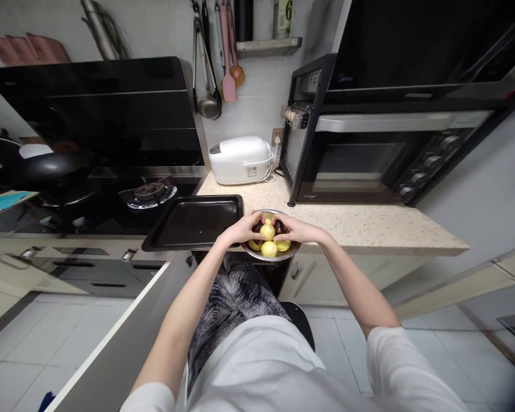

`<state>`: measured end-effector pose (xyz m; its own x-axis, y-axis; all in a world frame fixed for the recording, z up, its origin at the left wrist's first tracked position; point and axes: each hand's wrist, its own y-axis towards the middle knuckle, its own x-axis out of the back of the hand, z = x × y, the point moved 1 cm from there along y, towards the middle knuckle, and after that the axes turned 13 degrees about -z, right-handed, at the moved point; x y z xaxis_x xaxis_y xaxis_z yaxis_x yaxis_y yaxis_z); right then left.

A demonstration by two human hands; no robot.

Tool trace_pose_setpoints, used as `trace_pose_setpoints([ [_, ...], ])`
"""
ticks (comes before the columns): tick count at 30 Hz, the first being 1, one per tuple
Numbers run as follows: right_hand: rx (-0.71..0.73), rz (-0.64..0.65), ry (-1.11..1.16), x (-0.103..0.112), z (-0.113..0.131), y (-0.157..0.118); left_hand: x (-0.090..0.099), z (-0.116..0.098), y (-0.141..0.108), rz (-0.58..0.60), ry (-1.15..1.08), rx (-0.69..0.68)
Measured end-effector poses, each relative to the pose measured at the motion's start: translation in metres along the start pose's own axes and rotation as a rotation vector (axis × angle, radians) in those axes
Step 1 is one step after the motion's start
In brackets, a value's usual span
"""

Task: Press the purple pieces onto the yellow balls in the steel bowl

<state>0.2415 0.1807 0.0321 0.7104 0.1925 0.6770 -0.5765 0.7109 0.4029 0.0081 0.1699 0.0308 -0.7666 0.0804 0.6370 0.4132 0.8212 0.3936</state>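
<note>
Head view: left hand (241,228) and right hand (299,229), fingers curved, flank yellow balls (269,249) in a bowl (293,251) at the counter (352,229) edge, apparently for easy reach. Whether either grips, I cannot tell.

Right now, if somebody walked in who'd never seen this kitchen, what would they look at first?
Probably the bright yellow round pieces in the metal bowl at the front edge of the counter, with the left hand and right hand reaching in from either side. Next might come the big black tray, just left of the bowl, and the white appliance behind them, near the wall.
</note>
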Motion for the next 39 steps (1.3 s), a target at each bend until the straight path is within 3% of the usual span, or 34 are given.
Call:
trace_pose_setpoints([
  [9,-0.029,-0.102,-0.044,-0.01,-0.023,0.017,-0.001,0.011,0.018,-0.05,-0.031,0.032],
  [14,-0.043,-0.067,-0.021,-0.003,-0.025,0.025,0.003,0.014,0.026,-0.031,-0.027,0.036],
  [19,-0.054,-0.051,-0.005,-0.001,-0.019,0.023,0.006,0.016,0.023,-0.029,-0.077,-0.02],
  [31,-0.062,-0.164,-0.003,-0.019,-0.021,0.018,0.004,0.026,0.017,-0.048,-0.111,-0.068],
  [35,-0.091,-0.19,0.012,-0.021,-0.02,0.017,0.002,0.028,0.014,-0.079,-0.108,-0.015],
  [39,-0.128,-0.225,0.032,-0.018,-0.019,0.018,-0.004,0.033,0.015,-0.157,-0.255,0.088],
])
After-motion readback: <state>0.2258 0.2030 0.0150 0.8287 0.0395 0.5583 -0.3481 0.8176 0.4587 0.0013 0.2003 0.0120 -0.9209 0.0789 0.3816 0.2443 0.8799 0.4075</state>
